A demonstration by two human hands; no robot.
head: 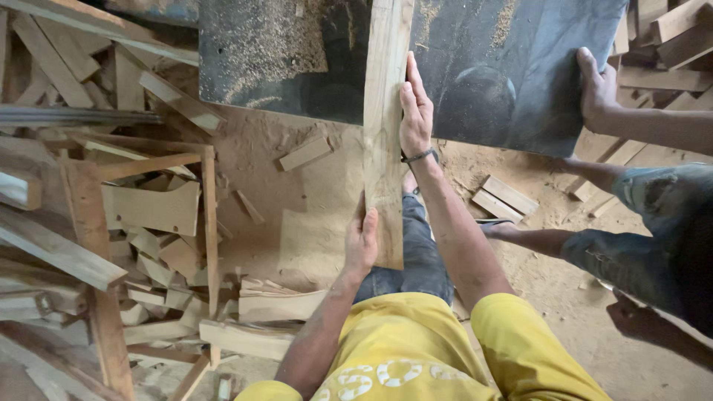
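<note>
Left hand (pixel 362 241): closed loosely around the near end of a long pale wooden plank (pixel 384 126), thumb on the top face, fingers wrapped under the left edge. Right hand (pixel 416 111): flat and open, fingers extended and together, pressed against the plank's right edge about midway along its length; dark band on the wrist. Plank runs lengthwise away from the person, near end over the person's lap, far end lying across a dark desk (pixel 512 67) whose top is dusted with sawdust, thicker on the left portion. Plank sits roughly at the desk's middle, touching its surface. A second person stands to the right: one hand (pixel 596 89) grips the desk's right corner, thumb on top; blue worn trousers (pixel 653 223) visible below, a foot in a sandal near the desk's lower edge. Person wearing the camera has a yellow shirt (pixel 416 349) and dark jeans (pixel 416 252). Floor (pixel 297 215) under the desk is covered in packed sawdust, with a few short offcuts (pixel 505 199) lying just right of the right forearm and one small block (pixel 304 154) left of the plank. Far left: a large heap of scrap timber (pixel 111 223), boards and wedges stacked at mixed angles, some leaning upright.
</note>
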